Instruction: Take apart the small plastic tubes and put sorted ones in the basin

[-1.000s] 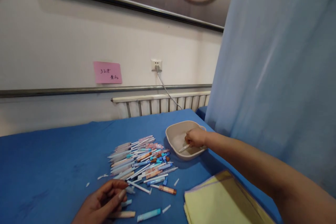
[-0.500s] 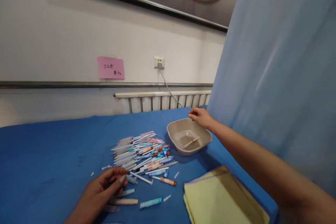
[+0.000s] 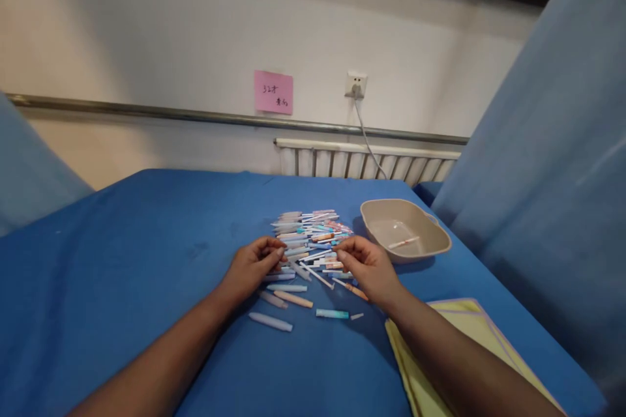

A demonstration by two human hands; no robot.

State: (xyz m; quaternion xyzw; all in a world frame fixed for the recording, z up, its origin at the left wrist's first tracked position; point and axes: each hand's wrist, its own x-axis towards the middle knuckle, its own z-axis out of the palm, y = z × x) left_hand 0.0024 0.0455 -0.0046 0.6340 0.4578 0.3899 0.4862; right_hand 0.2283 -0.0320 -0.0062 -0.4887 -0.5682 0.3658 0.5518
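A loose pile of pen parts (image 3: 308, 236), barrels and thin white refills among them, lies on the blue cloth. At its left edge is my left hand (image 3: 257, 266), thumb and fingers curled together by the pale barrels; anything pinched there is too small to make out. My right hand (image 3: 369, 267) reaches over the pile's right side, its fingertips drawn together at the parts, and what they grip is hidden. Closer to me lie a teal barrel (image 3: 332, 314), a peach barrel (image 3: 293, 299) and a pale lilac barrel (image 3: 270, 322). An orange-brown pen piece (image 3: 357, 292) rests beside my right hand.
A beige basin (image 3: 415, 249) with one slim pen piece (image 3: 403, 242) inside stands right of the pile. Folded yellow cloth (image 3: 460, 306) lies partly under my right forearm. Behind the blue-covered surface (image 3: 122, 260) are a white rail (image 3: 313, 144) and a wall. Blue curtains hang on both sides.
My right hand has moved from above the basin leftward to the pile. My left hand remains by the pile's left edge. The view has shifted, showing more of the blue surface.
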